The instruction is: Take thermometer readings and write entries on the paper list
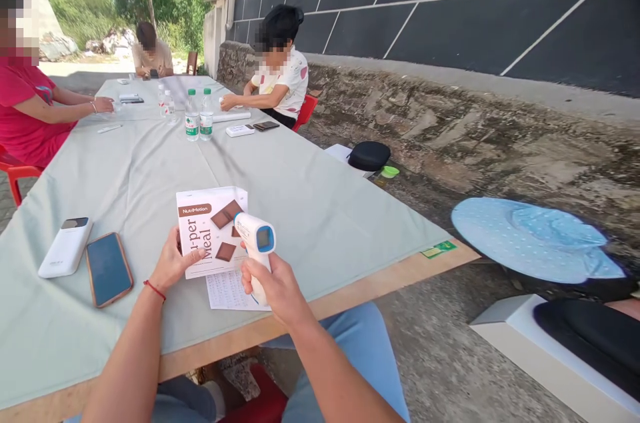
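My left hand [176, 262] grips the lower left edge of a white box [204, 246] printed with chocolate pieces and the word "Meal", its thumb lying across the front. In my right hand [273, 283] is a white and blue infrared thermometer [256, 236], wrapped by the fingers at its handle. The thermometer's nose points toward the box and overlaps its right side in view; whether they touch I cannot tell. Its small grey screen faces me. Under the box, a printed sheet of paper [227, 293] lies on the cloth-covered table [325, 210].
To the left lie a white power bank [66, 248] and a phone [109, 270]. Two water bottles [199, 118] stand further up the table. Several people sit around it. On the right are a blue dotted hat [530, 236] and a white box with a black case [590, 336].
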Available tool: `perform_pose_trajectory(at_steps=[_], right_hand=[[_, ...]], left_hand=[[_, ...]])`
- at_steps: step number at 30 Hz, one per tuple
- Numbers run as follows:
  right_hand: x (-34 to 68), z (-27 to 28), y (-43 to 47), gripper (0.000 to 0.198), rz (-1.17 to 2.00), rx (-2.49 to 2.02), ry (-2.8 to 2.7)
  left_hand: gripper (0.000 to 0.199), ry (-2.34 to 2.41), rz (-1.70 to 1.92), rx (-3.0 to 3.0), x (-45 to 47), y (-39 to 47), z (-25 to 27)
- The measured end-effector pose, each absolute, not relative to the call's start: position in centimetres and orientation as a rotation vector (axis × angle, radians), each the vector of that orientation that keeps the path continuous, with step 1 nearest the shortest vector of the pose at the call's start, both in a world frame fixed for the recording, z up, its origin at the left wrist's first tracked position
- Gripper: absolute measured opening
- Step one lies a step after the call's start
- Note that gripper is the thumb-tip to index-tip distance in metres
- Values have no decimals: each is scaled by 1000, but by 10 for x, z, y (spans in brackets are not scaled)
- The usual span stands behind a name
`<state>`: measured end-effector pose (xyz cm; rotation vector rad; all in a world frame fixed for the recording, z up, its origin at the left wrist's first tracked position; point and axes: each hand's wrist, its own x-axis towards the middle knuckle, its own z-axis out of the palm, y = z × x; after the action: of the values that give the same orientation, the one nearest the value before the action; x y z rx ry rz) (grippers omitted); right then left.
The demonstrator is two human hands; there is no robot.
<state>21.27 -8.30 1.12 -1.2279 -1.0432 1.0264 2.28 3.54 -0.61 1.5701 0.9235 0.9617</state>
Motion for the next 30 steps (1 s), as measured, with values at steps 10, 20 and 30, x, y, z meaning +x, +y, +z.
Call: perform_pose_trajectory(at_steps=[10,20,30], right_hand=[[213,6,-115,28,1174,-1323,-1170],[209,1,-111,29,1166,-1344,-1110],[206,30,-124,36,1082,-1314,-1196]], left_hand=[[69,936,959,1543,21,36,-8],[69,963,930,1542,22,37,-7],[69,1254,1413,1431,10,46,-4]])
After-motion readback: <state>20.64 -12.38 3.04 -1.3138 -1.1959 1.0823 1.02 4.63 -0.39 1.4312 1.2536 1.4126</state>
